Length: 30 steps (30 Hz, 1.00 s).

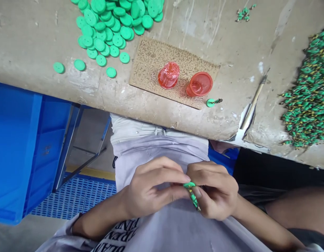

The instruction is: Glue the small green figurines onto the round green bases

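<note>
A scuffed, cement-grey workbench (38,38) keeps a loose spread of flat green plastic buttons (104,38) and a heap of green-and-yellow twisted pieces (306,94) within easy reach, with two red plastic cups (168,75) on a pitted cork mat (148,63) between them. Held over the torso, the left hand (153,187) and right hand (213,190) pinch a small green piece trailing a yellow-flecked strand (192,197), probably a button, though the fingers hide much of it.
</note>
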Each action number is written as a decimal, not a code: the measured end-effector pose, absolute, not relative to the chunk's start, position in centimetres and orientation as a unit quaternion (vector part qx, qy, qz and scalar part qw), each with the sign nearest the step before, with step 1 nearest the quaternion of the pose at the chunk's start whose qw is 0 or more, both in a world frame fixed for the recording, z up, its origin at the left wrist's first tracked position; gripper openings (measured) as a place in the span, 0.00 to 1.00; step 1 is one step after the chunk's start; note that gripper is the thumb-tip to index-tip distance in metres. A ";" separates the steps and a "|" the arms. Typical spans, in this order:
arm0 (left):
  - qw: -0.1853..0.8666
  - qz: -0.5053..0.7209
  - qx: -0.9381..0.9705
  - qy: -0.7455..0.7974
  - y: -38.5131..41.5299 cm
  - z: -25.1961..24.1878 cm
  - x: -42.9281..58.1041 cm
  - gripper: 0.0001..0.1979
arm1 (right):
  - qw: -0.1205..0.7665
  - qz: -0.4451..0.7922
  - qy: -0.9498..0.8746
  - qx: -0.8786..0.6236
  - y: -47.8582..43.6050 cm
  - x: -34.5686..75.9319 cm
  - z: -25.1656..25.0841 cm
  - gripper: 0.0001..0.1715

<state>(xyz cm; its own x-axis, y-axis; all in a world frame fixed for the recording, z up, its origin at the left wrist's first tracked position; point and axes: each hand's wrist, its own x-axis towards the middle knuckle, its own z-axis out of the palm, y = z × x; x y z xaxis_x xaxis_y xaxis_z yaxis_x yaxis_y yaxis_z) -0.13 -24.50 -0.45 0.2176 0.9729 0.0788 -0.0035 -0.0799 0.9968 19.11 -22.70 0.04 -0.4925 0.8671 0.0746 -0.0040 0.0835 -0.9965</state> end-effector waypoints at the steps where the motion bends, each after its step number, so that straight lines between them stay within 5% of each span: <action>1: 0.537 0.462 0.568 0.419 -24.5 -0.5 -0.2 0.06 | 0.371 0.583 -0.640 -0.336 -22.6 19.1 0.1 0.06; 30: 0.592 0.461 0.546 0.373 -24.4 -0.6 -0.6 0.09 | 0.247 0.597 -0.715 -0.268 -21.3 20.6 0.7 0.09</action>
